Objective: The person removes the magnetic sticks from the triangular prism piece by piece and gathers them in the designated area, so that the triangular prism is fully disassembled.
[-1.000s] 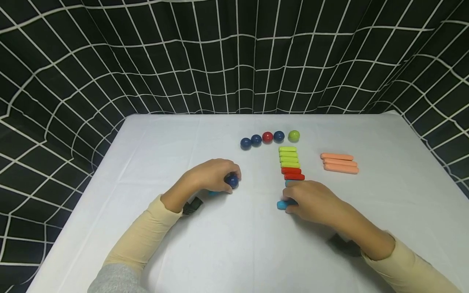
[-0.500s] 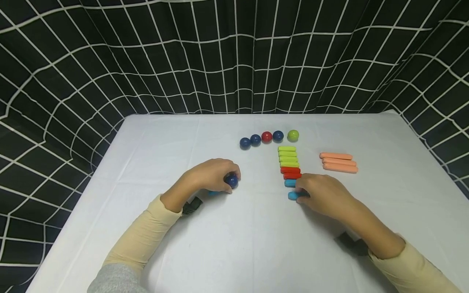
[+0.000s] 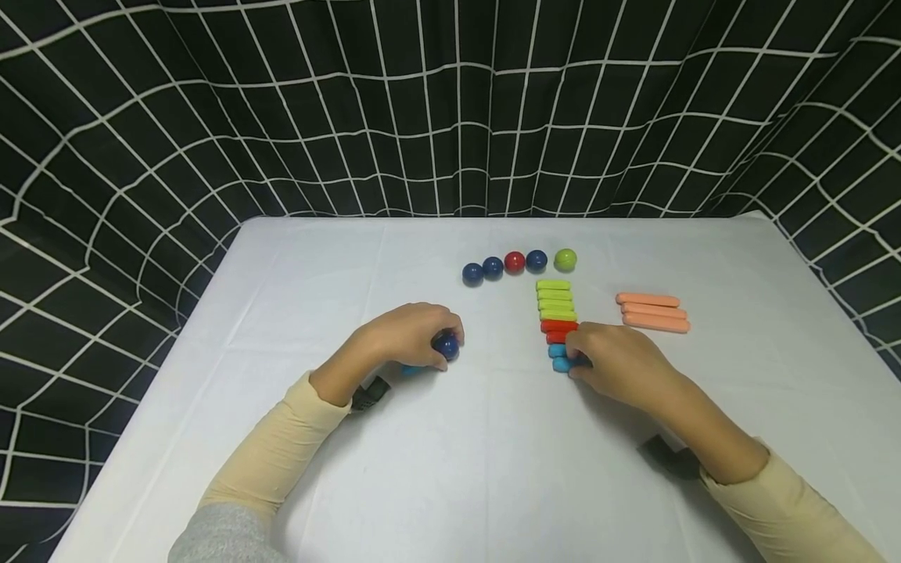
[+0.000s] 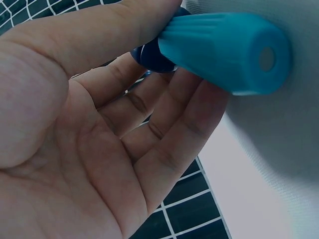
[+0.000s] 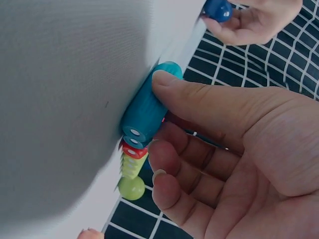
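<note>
My left hand (image 3: 404, 336) grips a dark blue ball (image 3: 446, 344) low over the white table. A ridged light blue stick (image 4: 224, 52) with a round pale disc in its end meets that ball under the hand. On the right, my right hand (image 3: 622, 363) pinches another light blue stick (image 5: 149, 104), thumb on its near side. This stick lies at the near end of a side-by-side row, against a further light blue stick (image 3: 557, 351). Two red sticks (image 3: 559, 326) and several lime sticks (image 3: 554, 299) continue the row away from me. My right fingers partly hide the blue and red sticks.
Beyond the row lie dark blue balls (image 3: 493, 268), a red ball (image 3: 515, 262) and a lime ball (image 3: 565, 259). Three orange sticks (image 3: 655, 310) lie together at the right. A black curtain (image 3: 422, 102) with white grid lines surrounds the table's (image 3: 422, 485) back and sides.
My right hand has moved its light blue stick away from me and up against the row, closing the gap. The left hand stays in place with the ball.
</note>
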### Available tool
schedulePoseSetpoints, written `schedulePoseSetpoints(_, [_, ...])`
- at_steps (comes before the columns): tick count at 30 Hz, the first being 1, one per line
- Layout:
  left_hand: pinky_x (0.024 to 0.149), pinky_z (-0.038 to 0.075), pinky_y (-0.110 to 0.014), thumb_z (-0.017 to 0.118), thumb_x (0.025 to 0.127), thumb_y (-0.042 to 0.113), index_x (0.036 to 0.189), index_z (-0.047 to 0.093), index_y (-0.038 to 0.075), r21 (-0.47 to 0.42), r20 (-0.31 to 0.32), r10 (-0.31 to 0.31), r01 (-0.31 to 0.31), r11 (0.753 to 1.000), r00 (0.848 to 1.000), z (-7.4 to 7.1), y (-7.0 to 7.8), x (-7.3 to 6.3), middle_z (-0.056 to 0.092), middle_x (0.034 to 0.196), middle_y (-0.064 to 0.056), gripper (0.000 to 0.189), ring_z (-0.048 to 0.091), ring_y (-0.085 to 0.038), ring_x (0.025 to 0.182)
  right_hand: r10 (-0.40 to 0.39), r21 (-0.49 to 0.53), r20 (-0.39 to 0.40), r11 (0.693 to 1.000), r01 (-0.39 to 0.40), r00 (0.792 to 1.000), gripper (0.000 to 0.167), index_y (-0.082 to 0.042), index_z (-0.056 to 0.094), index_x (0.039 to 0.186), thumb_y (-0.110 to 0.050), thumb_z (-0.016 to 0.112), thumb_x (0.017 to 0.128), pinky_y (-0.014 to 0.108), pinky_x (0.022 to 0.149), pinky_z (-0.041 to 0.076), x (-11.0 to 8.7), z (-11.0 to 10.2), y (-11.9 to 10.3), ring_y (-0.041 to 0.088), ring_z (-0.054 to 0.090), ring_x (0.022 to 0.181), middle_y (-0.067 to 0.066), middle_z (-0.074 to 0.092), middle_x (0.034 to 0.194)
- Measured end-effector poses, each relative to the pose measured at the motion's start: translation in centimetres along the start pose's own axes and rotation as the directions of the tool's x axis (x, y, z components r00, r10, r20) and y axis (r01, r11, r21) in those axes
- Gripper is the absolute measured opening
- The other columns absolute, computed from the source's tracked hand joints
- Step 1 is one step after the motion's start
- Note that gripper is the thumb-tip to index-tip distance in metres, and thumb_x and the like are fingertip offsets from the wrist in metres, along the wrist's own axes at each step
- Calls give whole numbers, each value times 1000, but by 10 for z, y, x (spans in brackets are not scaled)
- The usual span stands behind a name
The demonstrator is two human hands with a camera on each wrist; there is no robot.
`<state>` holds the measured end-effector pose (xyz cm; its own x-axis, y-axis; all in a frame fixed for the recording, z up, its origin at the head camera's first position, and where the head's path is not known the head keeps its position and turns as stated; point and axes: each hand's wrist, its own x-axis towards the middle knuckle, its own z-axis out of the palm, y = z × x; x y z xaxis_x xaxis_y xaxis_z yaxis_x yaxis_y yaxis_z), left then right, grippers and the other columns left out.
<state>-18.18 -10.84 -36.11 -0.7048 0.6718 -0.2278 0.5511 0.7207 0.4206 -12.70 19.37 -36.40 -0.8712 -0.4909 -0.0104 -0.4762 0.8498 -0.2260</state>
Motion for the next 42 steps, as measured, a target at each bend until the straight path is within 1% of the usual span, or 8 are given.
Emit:
schedulePoseSetpoints(12, [96, 46, -34, 86, 80, 14, 110, 71, 15, -6, 14, 11, -11, 1000, 1000, -1, 1, 0, 67, 111, 3, 33, 60, -16, 108, -1, -4, -35, 1000, 1, 999, 28, -13, 65, 77, -4, 90, 71, 29, 57, 41, 0, 1, -1, 16, 50, 66, -3, 58, 72])
schedulePoseSetpoints(20, [98, 45, -35, 86, 80, 14, 111, 71, 16, -1, 14, 6, -6, 1000, 1000, -1, 2, 1, 66, 112, 2, 34, 59, -16, 109, 46, 4, 6, 999, -46, 999, 31, -12, 62, 82, -7, 91, 72, 28, 55, 43, -2, 3, -3, 15, 51, 64, -2, 59, 72])
schedulePoseSetpoints(26, [96, 46, -35, 86, 81, 18, 115, 70, 15, 0, 12, -2, 2, 1000, 1000, 0, 2, 0, 66, 112, 1, 38, 60, -16, 107, 37, 14, 17, 999, -37, 999, 30, -15, 60, 79, -13, 90, 74, 28, 55, 41, -3, 4, -7, 15, 50, 64, -5, 54, 68])
schedulePoseSetpoints(29, [90, 49, -35, 88, 79, 30, 120, 65, 12, 25, 29, -62, 61, 998, 998, -2, 3, -4, 64, 108, 1, 50, 60, -16, 99, 15, 19, 15, 1000, -15, 1000, 31, -16, 59, 77, -14, 89, 75, 29, 54, 39, -3, 3, -11, 14, 48, 62, -6, 50, 66])
schedulePoseSetpoints(32, [80, 50, -35, 90, 73, 40, 118, 63, 10, 71, 71, -167, 162, 984, 983, -6, 4, -10, 62, 99, 1, 61, 59, -16, 87, -17, 14, 10, 1000, 17, 1000, 30, -16, 59, 79, -15, 89, 75, 29, 54, 38, -2, 2, -15, 14, 46, 60, -7, 50, 66])
schedulePoseSetpoints(36, [69, 47, -33, 89, 75, 39, 97, 65, 11, 119, 131, -263, 248, 961, 956, -10, 6, -16, 60, 84, 2, 43, 55, -16, 76, -53, 11, 9, 999, 53, 999, 27, -15, 61, 82, -17, 87, 77, 29, 54, 37, 5, 3, -24, 12, 45, 59, -8, 50, 67])
schedulePoseSetpoints(39, [66, 46, -32, 87, 78, 32, 87, 65, 12, 114, 140, -236, 221, 969, 962, -11, 7, -17, 60, 78, 3, 31, 53, -15, 72, -76, 12, 2, 997, 76, 997, 24, -13, 63, 85, -20, 86, 80, 30, 55, 38, 13, 6, -32, 12, 46, 60, -9, 51, 68])
schedulePoseSetpoints(42, [69, 46, -32, 86, 80, 28, 88, 68, 14, 97, 118, -154, 143, 985, 981, -9, 6, -14, 61, 78, 5, 24, 53, -14, 73, -96, 8, -6, 995, 97, 995, 23, -12, 67, 91, -23, 85, 81, 29, 56, 41, 22, 9, -41, 11, 48, 63, -7, 56, 72])
